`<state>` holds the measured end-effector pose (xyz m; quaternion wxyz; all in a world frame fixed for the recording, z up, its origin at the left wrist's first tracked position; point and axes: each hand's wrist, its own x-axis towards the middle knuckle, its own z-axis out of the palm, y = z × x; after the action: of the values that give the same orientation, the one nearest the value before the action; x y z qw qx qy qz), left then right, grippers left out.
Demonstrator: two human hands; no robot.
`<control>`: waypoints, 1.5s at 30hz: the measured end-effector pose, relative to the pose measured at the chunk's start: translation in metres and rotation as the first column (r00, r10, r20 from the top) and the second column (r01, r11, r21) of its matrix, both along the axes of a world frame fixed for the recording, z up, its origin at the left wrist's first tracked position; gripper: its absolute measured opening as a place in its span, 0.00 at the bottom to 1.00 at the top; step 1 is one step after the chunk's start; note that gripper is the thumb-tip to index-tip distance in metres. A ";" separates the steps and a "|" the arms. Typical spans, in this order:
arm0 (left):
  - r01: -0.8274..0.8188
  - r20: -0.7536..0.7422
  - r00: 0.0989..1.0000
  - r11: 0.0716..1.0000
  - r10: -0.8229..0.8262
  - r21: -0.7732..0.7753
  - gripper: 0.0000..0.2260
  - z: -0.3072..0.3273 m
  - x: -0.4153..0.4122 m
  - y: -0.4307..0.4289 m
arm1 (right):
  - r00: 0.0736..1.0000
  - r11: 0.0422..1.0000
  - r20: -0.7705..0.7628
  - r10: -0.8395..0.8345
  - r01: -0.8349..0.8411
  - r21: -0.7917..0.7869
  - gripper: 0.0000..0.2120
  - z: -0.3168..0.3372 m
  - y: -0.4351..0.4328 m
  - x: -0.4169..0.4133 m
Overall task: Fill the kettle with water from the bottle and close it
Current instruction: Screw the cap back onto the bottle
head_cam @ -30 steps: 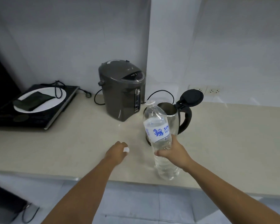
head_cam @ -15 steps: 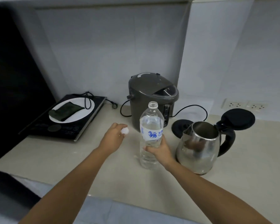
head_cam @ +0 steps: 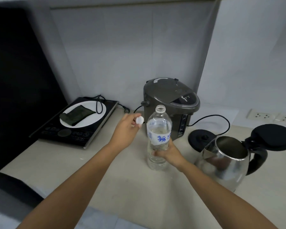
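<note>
Head view, looking down at pale countertop (head_cam: 125, 187). Clear plastic bottle (head_cam: 158, 138) w/ blue-and-white label, upright on the counter at centre, neck uncapped, partly filled w/ water. Right hand (head_cam: 168, 152) wrapped round lower half of bottle, fingers closed on it from the right. Left hand (head_cam: 127, 128) raised just left of bottle, mostly curled, pinching small white cap (head_cam: 139, 120) at fingertips; cap level w/ bottle shoulder, apart from neck.

Steel kettle (head_cam: 224, 164) to the right of bottle, near it but not touching, off its base; black lid (head_cam: 272, 135) hinged fully open behind handle, interior visible, water level cannot be told. Round black kettle base (head_cam: 200, 139) w/ cord behind kettle, just beside grey hot-water dispenser (head_cam: 170, 104). Dispenser directly behind bottle, against wall.

Far left: black induction hob (head_cam: 76, 129) carrying white plate (head_cam: 89, 120) w/ dark folded cloth (head_cam: 76, 114) and coiled cord on top. Wall sockets (head_cam: 271, 116) at upper right, above counter.
</note>
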<state>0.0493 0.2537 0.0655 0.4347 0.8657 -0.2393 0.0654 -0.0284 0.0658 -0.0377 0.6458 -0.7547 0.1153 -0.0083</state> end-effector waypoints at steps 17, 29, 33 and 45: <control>0.178 -0.019 0.984 0.964 -0.178 0.195 0.17 0.089 -0.005 -0.048 | 0.924 0.953 0.305 -0.230 0.277 -0.122 0.40 0.027 0.024 -0.020; 0.250 -0.103 0.968 0.892 -0.228 0.377 0.16 0.101 -0.003 -0.056 | 0.938 0.951 0.274 -0.214 0.264 -0.161 0.42 0.021 0.018 -0.020; 0.325 -0.155 0.945 0.884 -0.289 0.335 0.18 0.096 0.002 -0.053 | 0.944 0.946 0.252 -0.215 0.265 -0.186 0.42 0.021 0.016 -0.019; 0.113 -0.052 0.993 0.943 -0.101 0.313 0.11 0.096 -0.006 -0.058 | 0.953 0.940 0.237 -0.188 0.245 -0.238 0.44 0.019 0.014 -0.017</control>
<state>0.0437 0.1956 0.1619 0.2980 0.9107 -0.2856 -0.0127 -0.0456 0.0801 -0.0191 0.5428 -0.8116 0.1269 -0.1749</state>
